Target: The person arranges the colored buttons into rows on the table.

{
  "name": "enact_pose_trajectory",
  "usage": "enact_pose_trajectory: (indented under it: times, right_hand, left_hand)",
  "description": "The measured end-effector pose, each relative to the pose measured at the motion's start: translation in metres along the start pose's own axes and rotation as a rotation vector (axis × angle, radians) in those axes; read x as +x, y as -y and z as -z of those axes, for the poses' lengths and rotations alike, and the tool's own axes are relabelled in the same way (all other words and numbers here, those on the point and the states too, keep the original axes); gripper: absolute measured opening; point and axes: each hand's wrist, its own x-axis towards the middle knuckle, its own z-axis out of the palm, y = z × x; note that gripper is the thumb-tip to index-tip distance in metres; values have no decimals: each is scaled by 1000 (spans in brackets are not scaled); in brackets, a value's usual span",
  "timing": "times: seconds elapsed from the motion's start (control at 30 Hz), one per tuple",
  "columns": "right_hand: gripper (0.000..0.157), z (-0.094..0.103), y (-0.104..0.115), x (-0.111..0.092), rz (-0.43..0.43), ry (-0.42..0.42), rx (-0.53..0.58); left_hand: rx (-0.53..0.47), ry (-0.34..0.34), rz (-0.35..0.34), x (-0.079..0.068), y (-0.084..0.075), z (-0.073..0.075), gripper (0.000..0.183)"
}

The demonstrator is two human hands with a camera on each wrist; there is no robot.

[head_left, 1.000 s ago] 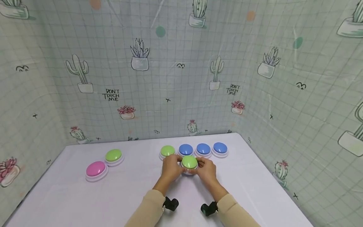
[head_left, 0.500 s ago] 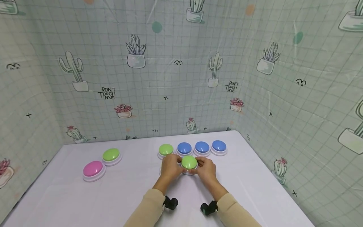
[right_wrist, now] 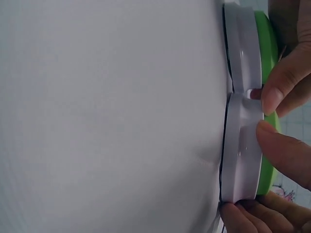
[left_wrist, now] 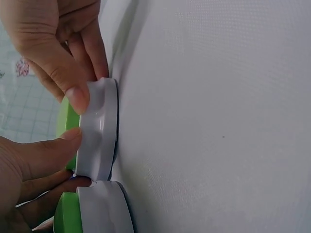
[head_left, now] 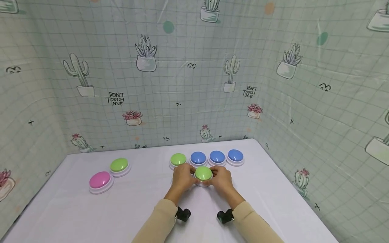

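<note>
My left hand (head_left: 183, 177) and right hand (head_left: 222, 178) hold a green push button (head_left: 203, 173) with a white base between them, on the white table. Both thumbs lie on its near side, and the other fingers reach round its sides. In the left wrist view the base (left_wrist: 99, 131) sits right at the cloth. A second green push button (right_wrist: 245, 48) stands side by side with the held one, their bases meeting; in the head view my left hand mostly hides it. Just behind are a green button (head_left: 178, 159) and three blue buttons (head_left: 198, 157) in a row.
Farther left on the table (head_left: 136, 209) stand a pink push button (head_left: 100, 180) and another green one (head_left: 119, 165), close together. A cactus-print cloth (head_left: 170, 84) walls the back and both sides. Black wrist cameras (head_left: 183, 214) sit at the cuffs.
The head view has shifted slightly. Both hands keep their hold on the green push button, and the other buttons stay in place.
</note>
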Motion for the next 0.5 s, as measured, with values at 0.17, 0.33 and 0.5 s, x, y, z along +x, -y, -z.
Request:
enact_pose_trajectory:
  times: [0.17,0.33,0.5]
  right_hand:
    - [58,2,3,3,0,24,-69]
    - [56,0,1,6,7,29,-100]
    - [55,2,1,9,25,39,-139]
  left_hand:
    - [-21,4,2,2,1,4,36]
    - [-46,32,51,6,3,3,37]
    - [-17,53,65,9,2,4,35]
